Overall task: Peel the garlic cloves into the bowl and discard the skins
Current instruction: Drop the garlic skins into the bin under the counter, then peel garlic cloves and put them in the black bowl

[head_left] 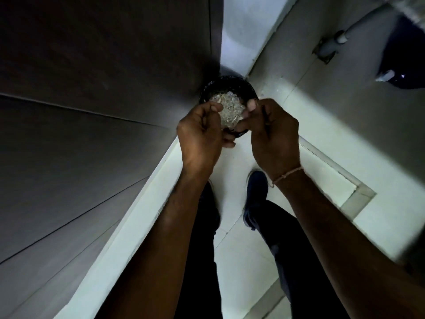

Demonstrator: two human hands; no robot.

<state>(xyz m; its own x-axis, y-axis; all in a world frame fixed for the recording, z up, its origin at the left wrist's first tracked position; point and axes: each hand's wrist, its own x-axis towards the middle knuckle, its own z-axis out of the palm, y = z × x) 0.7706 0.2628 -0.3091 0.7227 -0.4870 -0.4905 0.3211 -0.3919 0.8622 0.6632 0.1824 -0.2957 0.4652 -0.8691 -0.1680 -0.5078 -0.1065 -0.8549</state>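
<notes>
A heap of pale garlic skins [230, 110] shows between my two hands, over a round black bin [226, 85] on the floor. Whether the skins lie in the bin or rest against my fingers, I cannot tell. My left hand [202, 137] has its fingers curled at the heap's left edge, with the thumb touching the skins. On the right side, my right hand [273, 137] grips a thin dark tool [266, 122], its thumb by the heap. No peeled cloves or bowl are in view.
I stand on a white tiled floor [241, 249], my dark shoe [256, 187] behind the bin. A dark cabinet front [92, 111] fills the left. A grey pipe [333, 44] and a dark container [404, 61] are at the upper right.
</notes>
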